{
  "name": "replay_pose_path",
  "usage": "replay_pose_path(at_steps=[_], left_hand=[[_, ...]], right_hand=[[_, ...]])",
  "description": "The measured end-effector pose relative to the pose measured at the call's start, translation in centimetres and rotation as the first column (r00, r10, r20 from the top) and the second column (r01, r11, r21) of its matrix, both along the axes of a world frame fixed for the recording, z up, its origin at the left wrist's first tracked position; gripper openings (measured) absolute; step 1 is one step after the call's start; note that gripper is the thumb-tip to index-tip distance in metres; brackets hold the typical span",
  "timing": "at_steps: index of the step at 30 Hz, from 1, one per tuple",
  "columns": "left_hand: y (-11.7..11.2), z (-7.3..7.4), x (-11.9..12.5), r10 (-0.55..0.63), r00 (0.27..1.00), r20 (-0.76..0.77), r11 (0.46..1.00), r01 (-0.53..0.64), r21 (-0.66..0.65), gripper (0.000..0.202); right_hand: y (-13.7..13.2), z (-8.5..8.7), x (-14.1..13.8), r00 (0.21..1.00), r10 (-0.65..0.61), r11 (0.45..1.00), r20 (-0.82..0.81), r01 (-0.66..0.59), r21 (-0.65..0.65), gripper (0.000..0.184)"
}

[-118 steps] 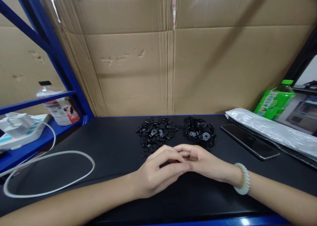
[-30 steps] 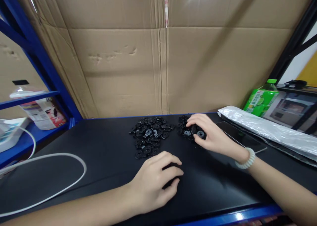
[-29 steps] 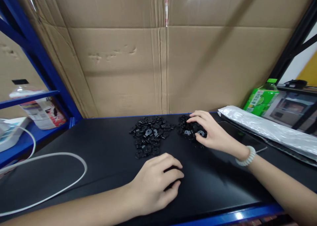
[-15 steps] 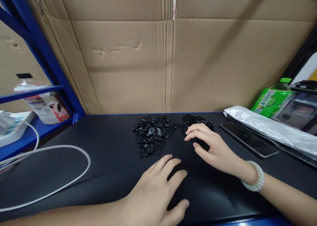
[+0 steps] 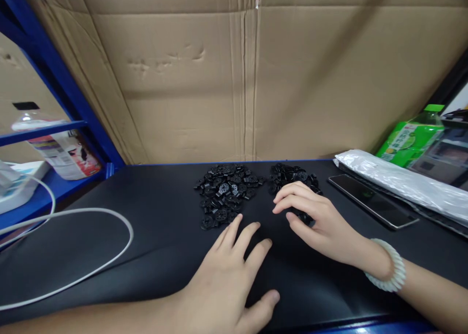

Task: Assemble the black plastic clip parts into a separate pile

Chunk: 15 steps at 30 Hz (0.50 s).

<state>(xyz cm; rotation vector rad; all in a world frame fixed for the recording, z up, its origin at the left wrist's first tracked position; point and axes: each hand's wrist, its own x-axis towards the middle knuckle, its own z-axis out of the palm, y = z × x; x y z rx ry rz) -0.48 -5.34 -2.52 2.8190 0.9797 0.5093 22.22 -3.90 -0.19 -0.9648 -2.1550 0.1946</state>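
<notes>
Blk pcs [image 5: 224, 188] heaped, some round w/ holes; L hand [image 5: 224, 275], R hand [image 5: 326, 222] fingers apart

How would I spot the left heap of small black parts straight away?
Below the tall brown cardboard wall stretches a flat black tabletop. Near the far edge, the left heap of small black perforated parts spreads wider than the right heap, which the right hand partly hides.

Black tabletop [image 5: 153, 192], heap of black plastic parts [image 5: 224, 188], second heap [image 5: 290, 174] to its right, looped white cable [image 5: 91, 210], smartphone [image 5: 371, 200], silvery packet [image 5: 398, 178].
</notes>
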Motion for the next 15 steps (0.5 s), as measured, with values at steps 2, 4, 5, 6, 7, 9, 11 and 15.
replay_pose_path(at_steps=[2,4,5,6,7,9,11,15], left_hand=[[0.0,0.1,0.0,-0.089,0.996,-0.002,0.996,0.089,-0.029,0.058],[0.2,0.3,0.0,-0.226,0.974,0.026,0.972,0.227,-0.059,0.053],[0.4,0.5,0.0,-0.276,0.960,0.049,0.958,0.279,-0.068,0.049],[0.6,0.6,0.0,-0.303,0.950,0.075,0.949,0.308,-0.067,0.044],[0.9,0.6,0.1,-0.310,0.945,0.104,0.947,0.317,-0.054,0.038],[1.6,0.6,0.2,-0.289,0.946,0.148,0.956,0.293,-0.006,0.034],[2.4,0.3,0.3,-0.253,0.952,0.171,0.967,0.255,0.010,0.035],[3.8,-0.2,0.3,-0.238,0.953,0.187,0.964,0.255,-0.073,0.031]], right_hand=[[-0.1,0.0,0.0,1.000,0.005,1.000,-0.004,-0.005,-0.003,0.026],[-0.1,0.0,0.0,1.000,0.007,1.000,-0.013,-0.007,-0.007,0.026],[-0.1,0.0,0.0,1.000,0.009,1.000,-0.018,-0.009,-0.011,0.026],[-0.2,0.0,0.0,1.000,0.011,1.000,-0.025,-0.011,-0.018,0.026],[-0.2,0.1,0.0,0.999,0.012,1.000,-0.034,-0.013,-0.029,0.025],[-0.3,0.1,-0.2,0.998,0.013,0.998,-0.064,-0.017,-0.061,0.024],[-0.5,0.0,-0.5,0.994,0.024,0.992,-0.110,-0.037,-0.117,0.024],[-0.7,-0.4,-1.4,0.975,0.047,0.955,-0.216,-0.107,-0.276,0.027]])
